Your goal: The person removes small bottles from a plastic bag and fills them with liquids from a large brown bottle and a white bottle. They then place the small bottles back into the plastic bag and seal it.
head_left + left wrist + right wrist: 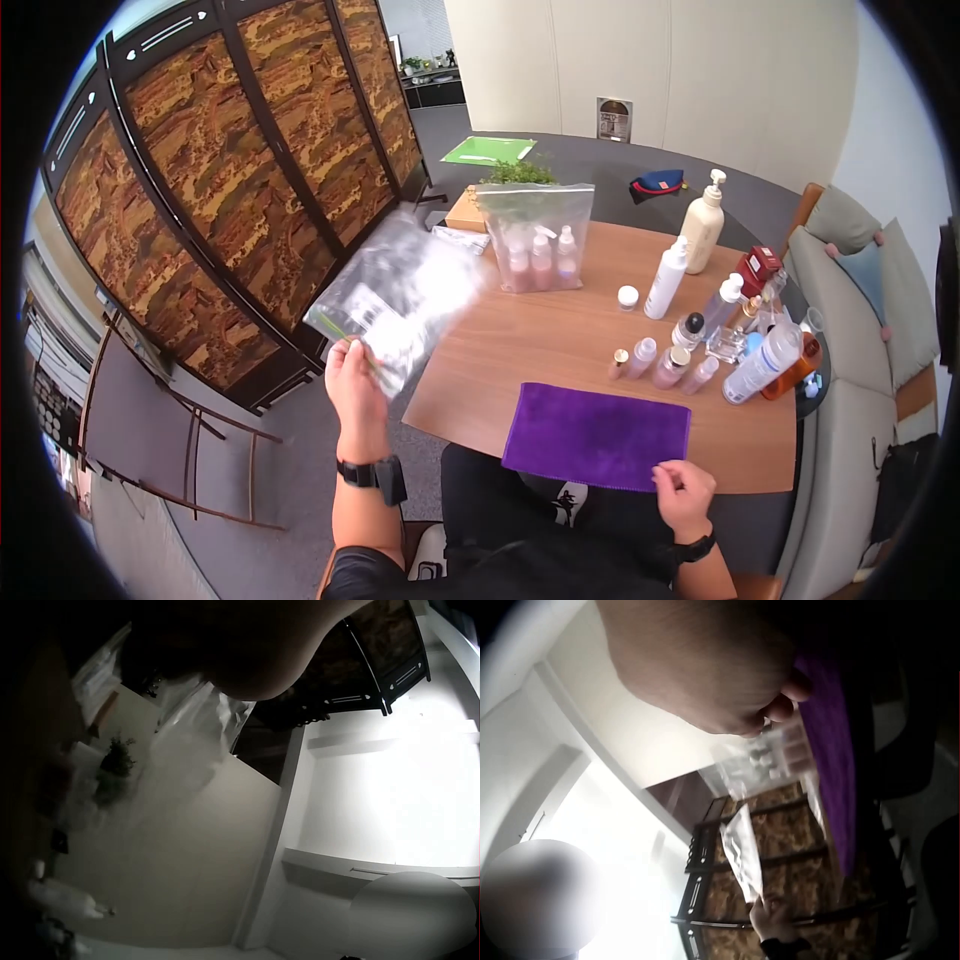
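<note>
handling step, seemingly: left hand (355,385) pinches clear plastic bag with green strip (400,293) near brown wooden table (490,350); right hand (688,494), fingers curled, at purple rectangular cloth (600,435), grip unclear. next probably needs both hands at bag.

- A brown wood-look table (480,375) with a smooth top carries the things.
- A purple rectangular fabric cloth (600,437) lies flat along its near edge.
- A translucent plastic pouch (535,212) stands upright toward the far side, small bottles showing inside.
- A small round white jar (628,298) sits to the pouch's right.
- Beyond the jar stand a slim white bottle (665,282) and a large cream pump bottle (704,230).
- Between cloth and jar stand a black-capped bottle (688,330) and a gold-capped pinkish bottle (671,370).
- A clear cylindrical bottle (762,365) leans near the right edge.
</note>
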Tool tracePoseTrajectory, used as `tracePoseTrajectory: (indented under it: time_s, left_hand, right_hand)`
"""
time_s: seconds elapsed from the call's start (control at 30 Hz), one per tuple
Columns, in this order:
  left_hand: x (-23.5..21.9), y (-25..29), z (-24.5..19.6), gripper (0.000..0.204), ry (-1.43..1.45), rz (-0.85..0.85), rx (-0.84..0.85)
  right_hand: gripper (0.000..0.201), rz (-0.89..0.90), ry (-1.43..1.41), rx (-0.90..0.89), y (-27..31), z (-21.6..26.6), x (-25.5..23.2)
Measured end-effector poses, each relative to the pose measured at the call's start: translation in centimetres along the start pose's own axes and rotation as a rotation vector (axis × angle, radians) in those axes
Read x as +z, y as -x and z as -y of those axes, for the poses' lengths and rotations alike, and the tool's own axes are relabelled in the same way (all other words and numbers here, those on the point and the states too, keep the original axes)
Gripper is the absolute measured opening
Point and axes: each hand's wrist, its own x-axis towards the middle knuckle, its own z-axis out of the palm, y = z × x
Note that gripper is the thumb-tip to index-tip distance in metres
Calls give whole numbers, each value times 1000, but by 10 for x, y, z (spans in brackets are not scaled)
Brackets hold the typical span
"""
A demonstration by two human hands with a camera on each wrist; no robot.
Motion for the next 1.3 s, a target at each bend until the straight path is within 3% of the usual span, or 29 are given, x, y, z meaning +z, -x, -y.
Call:
tracePoseTrajectory:
  time_s: [0.1,0.17,0.23,0.3,0.37,0.47,0.57,0.63,0.67,0.7,0.77,0.8,0.9,0.97,1.1,1.17,1.23,1.27,1.3]
  left_hand:
    - [-9,-47,35,12,-1,-86,-96]
    - [14,-72,53,13,-17,-53,-185]
    - [8,-113,98,14,-68,-9,-171]
    - [17,-131,121,9,-293,58,-247]
    - [26,-133,130,11,-378,104,-379]
    - [38,-124,123,19,-642,101,-445]
    - [20,-128,126,32,-799,113,-435]
    - [7,-136,131,41,-933,118,-301]
    - [5,-133,131,53,-1023,133,-130]
    - [8,-132,135,53,-1026,134,-127]
    - [26,-122,129,59,-1268,106,438]
    - [43,-120,123,55,-1294,176,563]
    - [142,-70,62,47,-1050,467,724]
    - [185,-62,48,48,-1050,602,993]
    - [249,-58,35,59,-1244,735,957]
    - [264,-64,43,64,-1301,728,1059]
    - [272,-70,48,72,-1556,735,765]
    - [269,-70,55,52,-1504,697,840]
    - [267,-77,58,52,-1505,698,847]
  right_hand:
    - [6,-124,65,54,4,-21,-16]
    - [6,-141,87,58,4,-29,-19]
    - [7,-136,105,34,-2,-19,-13]
    - [7,-131,124,11,-3,-16,-9]
    - [8,-141,135,55,-3,-20,-7]
    - [7,-133,96,61,-2,-16,-11]
    - [7,-118,22,76,-2,-18,-15]
    - [7,-107,1,93,-3,-18,-19]
    - [7,-87,-25,98,-4,-17,-20]
    - [7,-88,-29,98,-5,-17,-22]
    - [8,-62,-48,144,-6,-14,-23]
    - [8,-61,-51,145,-7,-14,-22]
    - [8,-72,-68,137,-7,-12,-22]
    - [8,-68,-74,142,-6,-14,-22]
    - [7,-84,-64,127,-8,-11,-21]
    - [8,-64,-51,89,-9,-11,-22]
    - [9,-56,-40,94,-9,-9,-24]
    - [9,-52,-36,79,-9,-10,-23]
    - [10,-47,-34,64,-9,-10,-22]
